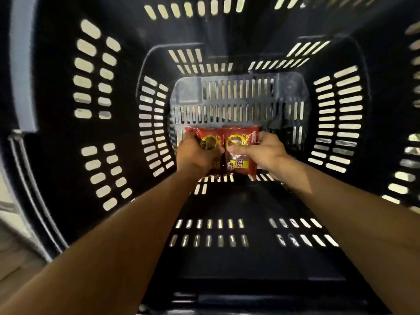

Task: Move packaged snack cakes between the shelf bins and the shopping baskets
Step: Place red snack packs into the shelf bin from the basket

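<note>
View down into a deep dark basket (56, 105) with slotted walls. Your left hand (195, 153) and right hand (266, 153) each grasp red snack cake packets (229, 144) with curled fingers, holding them side by side, touching, near the basket floor.

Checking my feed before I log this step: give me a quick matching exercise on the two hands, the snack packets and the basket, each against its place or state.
Things:
1. left hand
2. right hand
3. snack packets
4. basket

Place or state:
A. dark, slotted walls, surrounds everything
B. grips the packets on the right side
C. red and yellow wrappers, side by side, low in the basket
D. grips the packets on the left side

Pairs: 1-D, 2-B, 3-C, 4-A
</note>
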